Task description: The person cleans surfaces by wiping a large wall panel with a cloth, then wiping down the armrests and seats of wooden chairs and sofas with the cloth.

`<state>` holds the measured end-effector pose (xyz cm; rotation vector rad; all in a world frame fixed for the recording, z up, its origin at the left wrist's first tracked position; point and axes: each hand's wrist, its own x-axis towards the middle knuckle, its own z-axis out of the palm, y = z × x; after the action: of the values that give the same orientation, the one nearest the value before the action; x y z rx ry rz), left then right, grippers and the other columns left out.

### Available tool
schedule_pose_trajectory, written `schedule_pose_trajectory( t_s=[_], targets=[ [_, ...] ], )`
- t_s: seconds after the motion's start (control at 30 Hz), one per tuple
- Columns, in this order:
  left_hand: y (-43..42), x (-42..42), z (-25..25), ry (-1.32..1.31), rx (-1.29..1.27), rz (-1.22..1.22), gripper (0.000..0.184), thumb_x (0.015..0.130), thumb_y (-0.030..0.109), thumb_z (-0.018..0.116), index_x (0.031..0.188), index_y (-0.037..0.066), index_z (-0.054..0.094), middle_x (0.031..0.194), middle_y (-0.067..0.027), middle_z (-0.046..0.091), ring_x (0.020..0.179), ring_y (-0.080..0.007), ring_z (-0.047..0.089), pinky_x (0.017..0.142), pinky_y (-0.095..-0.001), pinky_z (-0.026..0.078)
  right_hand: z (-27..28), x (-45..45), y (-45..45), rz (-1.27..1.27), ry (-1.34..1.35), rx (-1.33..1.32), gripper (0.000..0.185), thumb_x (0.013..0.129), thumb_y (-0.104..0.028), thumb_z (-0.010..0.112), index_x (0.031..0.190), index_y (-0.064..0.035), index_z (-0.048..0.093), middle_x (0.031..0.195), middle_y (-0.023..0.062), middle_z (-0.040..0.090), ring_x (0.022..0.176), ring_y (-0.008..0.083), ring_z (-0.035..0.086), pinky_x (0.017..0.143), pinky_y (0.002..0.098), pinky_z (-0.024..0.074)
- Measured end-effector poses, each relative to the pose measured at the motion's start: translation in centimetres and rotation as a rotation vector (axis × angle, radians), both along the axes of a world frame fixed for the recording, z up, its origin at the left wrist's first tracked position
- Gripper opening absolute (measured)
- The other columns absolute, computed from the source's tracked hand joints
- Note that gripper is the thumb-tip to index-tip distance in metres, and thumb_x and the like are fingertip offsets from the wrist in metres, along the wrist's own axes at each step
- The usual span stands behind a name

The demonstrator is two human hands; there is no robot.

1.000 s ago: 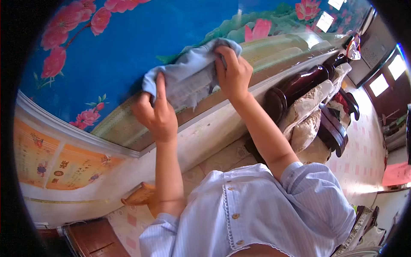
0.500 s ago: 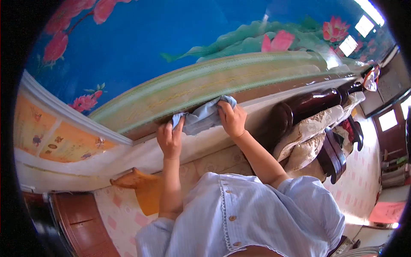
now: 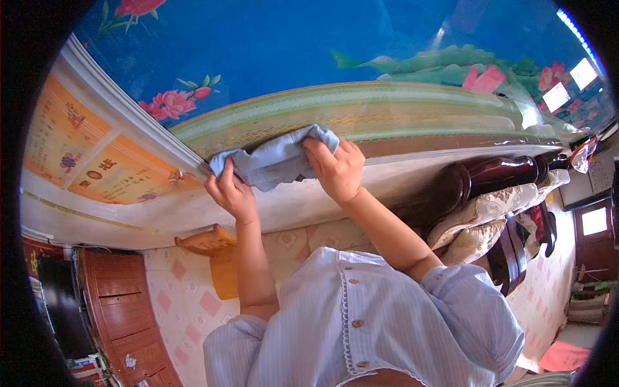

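Observation:
Both hands hold a crumpled light blue-grey cloth [image 3: 274,160], stretched sideways in front of a wall with a painted blue mural [image 3: 309,48]. My left hand [image 3: 232,193] is closed on the cloth's left end, close to the wall corner. My right hand [image 3: 335,166] grips its right end, with the fingertips bent over the upper edge. Behind the cloth runs the green and cream patterned border [image 3: 400,103] below the mural. Whether the cloth touches that border I cannot tell. The fingertips are partly hidden in its folds.
Orange certificates [image 3: 109,174] hang on the adjoining left wall. A yellow wooden chair [image 3: 222,264] stands below my left arm. To the right is a dark wooden sofa [image 3: 496,177] with patterned cushions [image 3: 480,216]. A reddish-brown cabinet [image 3: 122,303] and a black screen [image 3: 64,303] are at lower left.
My hands and the cloth have shifted left along the wall, nearer the corner. More of the cloth shows between the hands. The view has turned left, showing more of the cabinet.

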<state>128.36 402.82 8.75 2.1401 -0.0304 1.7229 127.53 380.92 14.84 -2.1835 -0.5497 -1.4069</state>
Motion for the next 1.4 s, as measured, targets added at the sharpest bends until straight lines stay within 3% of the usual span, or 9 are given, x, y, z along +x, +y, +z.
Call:
schedule_pose_trajectory(
  t_s=[0.17,0.37,0.5,0.53,0.7,0.77,1.17,1.33,1.4],
  targets=[
    [0.3,-2.1,-5.9,0.269,-0.012,-0.139,0.029,0.078,-0.006,0.063,0.102,0.011,0.065,0.097,-0.0157,0.054,0.093,-0.0365,0.054,0.078,-0.0455,0.047,-5.3,-1.0,-0.6,0.001,0.136,-0.105,0.019,0.074,-0.015,0.067,0.093,-0.0193,0.065,0.074,-0.0001,0.058,0.065,0.0191,0.057,0.056,0.0352,0.0447],
    [-2.4,-3.9,-4.3,0.361,0.106,-0.269,0.033,0.074,-0.008,0.061,0.100,0.011,0.067,0.094,-0.0101,0.056,0.086,-0.0306,0.055,0.073,-0.0404,0.048,-6.3,-2.1,-4.2,-0.093,0.187,-0.165,0.019,0.074,-0.013,0.068,0.092,-0.0190,0.065,0.077,-0.0009,0.061,0.066,0.0184,0.058,0.059,0.0348,0.0461],
    [-5.2,-2.5,1.1,0.261,0.243,-0.345,0.038,0.074,-0.008,0.061,0.104,0.013,0.070,0.095,-0.0085,0.056,0.083,-0.0281,0.056,0.072,-0.0387,0.048,-2.3,-1.6,-7.8,-0.210,0.077,-0.039,0.016,0.075,-0.012,0.069,0.089,-0.0176,0.067,0.081,0.0014,0.065,0.070,0.0208,0.061,0.060,0.0344,0.0465],
    [-6.1,-1.6,3.0,0.157,0.261,-0.369,0.039,0.073,-0.007,0.062,0.106,0.014,0.070,0.095,-0.0078,0.056,0.082,-0.0277,0.056,0.072,-0.0384,0.047,-0.5,-1.5,-8.5,-0.235,0.012,0.009,0.021,0.070,-0.008,0.071,0.089,-0.0157,0.067,0.079,0.0078,0.065,0.070,0.0297,0.063,0.061,0.0387,0.0487],
    [-11.9,0.3,13.9,-0.127,0.273,-0.365,0.045,0.073,-0.003,0.062,0.112,0.017,0.069,0.096,-0.0052,0.055,0.083,-0.0258,0.054,0.074,-0.0381,0.046,8.9,-0.5,-11.9,-0.307,-0.084,0.208,0.017,0.077,-0.008,0.067,0.094,-0.0123,0.065,0.086,0.0103,0.067,0.075,0.0313,0.065,0.065,0.0389,0.0497],
    [-13.7,0.3,15.4,-0.173,0.283,-0.348,0.046,0.073,-0.002,0.062,0.113,0.018,0.069,0.096,-0.0047,0.054,0.084,-0.0252,0.054,0.075,-0.0380,0.045,10.0,-0.3,-12.8,-0.300,-0.140,0.263,0.017,0.079,-0.010,0.066,0.096,-0.0132,0.064,0.086,0.0106,0.067,0.075,0.0329,0.064,0.064,0.0399,0.0498],
    [-18.0,-1.0,6.6,0.044,0.302,-0.425,0.043,0.074,0.000,0.061,0.112,0.019,0.070,0.095,-0.0029,0.056,0.079,-0.0229,0.053,0.071,-0.0372,0.045,-2.5,-1.3,-17.9,-0.328,0.151,0.250,0.021,0.082,-0.004,0.061,0.102,-0.0059,0.059,0.091,0.0153,0.066,0.081,0.0377,0.064,0.069,0.0406,0.0500],
    [-19.2,-0.8,9.0,0.019,0.361,-0.394,0.046,0.075,0.003,0.062,0.118,0.019,0.068,0.097,-0.0019,0.056,0.078,-0.0217,0.052,0.070,-0.0366,0.044,0.9,-1.6,-19.3,-0.311,0.128,0.262,0.020,0.082,-0.004,0.061,0.102,-0.0060,0.059,0.090,0.0158,0.066,0.080,0.0377,0.064,0.070,0.0406,0.0499],
    [-20.0,-0.3,12.2,-0.019,0.406,-0.357,0.046,0.076,0.004,0.062,0.118,0.020,0.068,0.098,-0.0015,0.056,0.078,-0.0212,0.051,0.071,-0.0360,0.045,4.5,-0.4,-20.5,-0.281,-0.040,0.338,0.019,0.083,-0.008,0.062,0.102,-0.0111,0.060,0.087,0.0151,0.066,0.079,0.0365,0.064,0.067,0.0425,0.0493]
  ],
)
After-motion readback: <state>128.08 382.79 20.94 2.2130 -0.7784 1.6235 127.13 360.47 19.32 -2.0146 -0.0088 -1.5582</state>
